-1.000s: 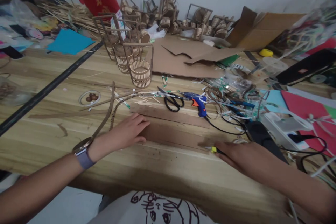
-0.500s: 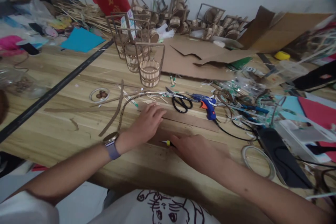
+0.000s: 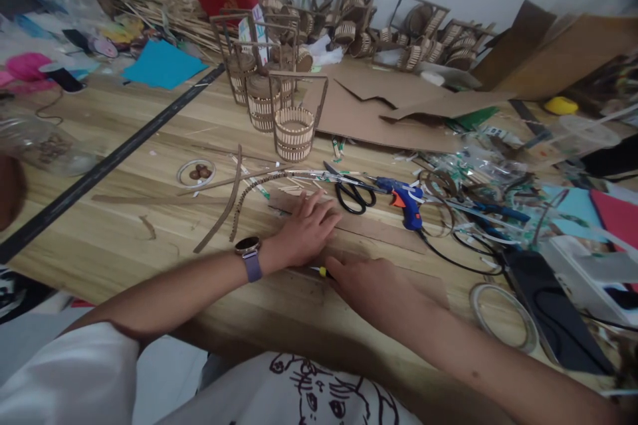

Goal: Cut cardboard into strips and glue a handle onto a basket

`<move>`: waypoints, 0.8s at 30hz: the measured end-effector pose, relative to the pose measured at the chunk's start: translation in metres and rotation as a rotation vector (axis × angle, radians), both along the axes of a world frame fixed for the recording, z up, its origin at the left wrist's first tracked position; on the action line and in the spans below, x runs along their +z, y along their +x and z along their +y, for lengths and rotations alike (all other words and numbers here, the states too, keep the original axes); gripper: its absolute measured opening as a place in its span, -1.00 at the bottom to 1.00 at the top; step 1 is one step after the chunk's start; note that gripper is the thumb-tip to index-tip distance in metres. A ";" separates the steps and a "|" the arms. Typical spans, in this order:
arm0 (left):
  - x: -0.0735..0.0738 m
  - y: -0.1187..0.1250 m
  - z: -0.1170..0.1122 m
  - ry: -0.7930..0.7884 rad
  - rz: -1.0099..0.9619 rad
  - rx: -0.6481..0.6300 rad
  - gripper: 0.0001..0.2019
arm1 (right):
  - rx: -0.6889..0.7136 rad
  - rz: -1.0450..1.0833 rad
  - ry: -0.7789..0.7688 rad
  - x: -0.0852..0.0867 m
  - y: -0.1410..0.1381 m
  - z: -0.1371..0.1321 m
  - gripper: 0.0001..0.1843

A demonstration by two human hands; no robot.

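My left hand lies with fingers apart on brown cardboard pieces on the table. One cardboard strip runs out to the right beyond its fingertips. Close beside it, my right hand grips a craft knife low over the cardboard; a thin blade and yellow collar show, while most of the handle is hidden in the fist. Another cardboard piece sticks out from under the right hand. Just beyond the left fingers are black-handled scissors and thin wooden sticks.
A blue glue gun with its cable lies right of the scissors. Small slatted buckets stand further back, before a large cardboard sheet. A tape roll and a phone lie at right, a ring with brown beads at left.
My left hand has moved right, nearer the knife, and its fingers are spread wider. The right hand keeps its grip on the craft knife. The whole view has shifted slightly.
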State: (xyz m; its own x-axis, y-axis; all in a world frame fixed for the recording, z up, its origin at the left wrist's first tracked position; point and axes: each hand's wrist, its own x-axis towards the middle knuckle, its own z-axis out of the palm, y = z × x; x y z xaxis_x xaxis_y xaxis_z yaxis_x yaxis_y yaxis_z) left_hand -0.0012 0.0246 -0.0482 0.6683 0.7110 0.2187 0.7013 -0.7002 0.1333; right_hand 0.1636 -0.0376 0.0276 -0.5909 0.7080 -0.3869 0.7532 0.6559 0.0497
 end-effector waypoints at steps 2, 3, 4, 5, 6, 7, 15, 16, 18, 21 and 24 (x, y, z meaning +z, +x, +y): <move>0.000 0.000 0.000 0.002 -0.001 -0.003 -0.64 | -0.006 -0.007 -0.013 -0.001 0.000 0.001 -0.81; 0.000 0.000 0.000 0.002 0.001 -0.005 -0.64 | -0.006 -0.009 -0.014 0.000 0.001 0.001 -0.80; 0.000 0.000 0.000 0.002 0.002 -0.006 -0.64 | -0.001 -0.010 -0.013 0.000 0.000 0.001 -0.79; 0.000 0.000 0.000 0.000 0.003 -0.007 -0.64 | 0.004 -0.011 -0.009 0.001 0.000 0.001 -0.78; 0.000 0.000 0.000 -0.001 0.003 -0.008 -0.64 | 0.009 -0.016 -0.007 0.002 0.000 0.000 -0.76; 0.000 0.000 0.000 -0.001 0.003 -0.008 -0.63 | 0.011 -0.024 -0.008 0.004 -0.001 0.000 -0.74; -0.002 -0.001 0.001 -0.002 0.034 -0.037 -0.52 | -0.023 -0.107 -0.071 0.023 -0.017 0.004 -0.51; -0.002 -0.002 0.002 -0.003 0.037 -0.041 -0.50 | -0.013 -0.113 -0.080 0.025 -0.019 0.005 -0.48; -0.003 -0.002 0.002 -0.005 0.038 -0.050 -0.47 | 0.005 -0.136 -0.100 0.027 -0.022 0.008 -0.45; -0.004 -0.002 0.003 -0.011 0.041 -0.068 -0.45 | 0.017 -0.172 -0.126 0.029 -0.025 0.011 -0.44; -0.004 -0.002 0.002 -0.012 0.041 -0.078 -0.43 | 0.016 -0.171 -0.139 0.029 -0.024 0.012 -0.45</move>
